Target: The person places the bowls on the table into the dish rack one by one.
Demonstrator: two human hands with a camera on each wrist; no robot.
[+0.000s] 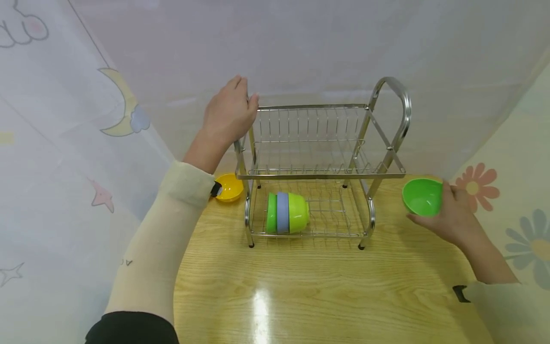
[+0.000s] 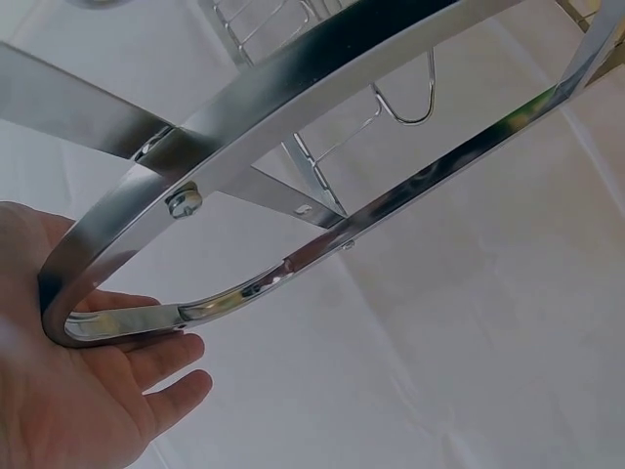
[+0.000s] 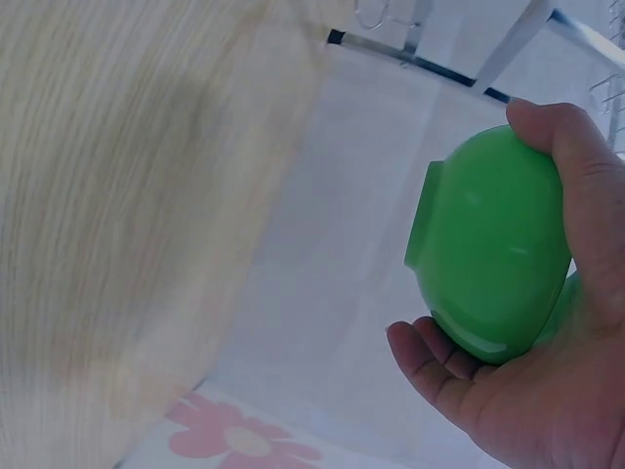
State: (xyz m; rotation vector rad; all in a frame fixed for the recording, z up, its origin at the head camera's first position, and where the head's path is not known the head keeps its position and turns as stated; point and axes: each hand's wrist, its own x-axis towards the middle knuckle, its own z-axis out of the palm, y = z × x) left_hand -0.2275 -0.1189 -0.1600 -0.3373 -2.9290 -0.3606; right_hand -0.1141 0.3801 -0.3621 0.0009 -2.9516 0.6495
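My left hand (image 1: 229, 112) rests against the top of the left handle of a two-tier metal dish rack (image 1: 318, 176). Seen from the left wrist, the curved handle (image 2: 117, 234) meets the palm, and the fingers extend past it without wrapping tightly. Off the rack's right side, my right hand (image 1: 457, 217) grips a green bowl (image 1: 423, 197) by its side, its hollow facing up in the head view. From the right wrist the bowl's outside and foot show, thumb on one side and fingers on the other. A green bowl (image 1: 271, 213), a blue bowl (image 1: 282, 213) and a yellow-green bowl (image 1: 298, 213) stand nested on edge on the lower tier.
An orange-yellow bowl (image 1: 229, 188) sits on the wooden table (image 1: 275, 286), left of the rack and partly behind the left sleeve. Printed cloth (image 1: 301, 48) hangs behind and at both sides. The rack's right handle (image 1: 404, 107) rises high.
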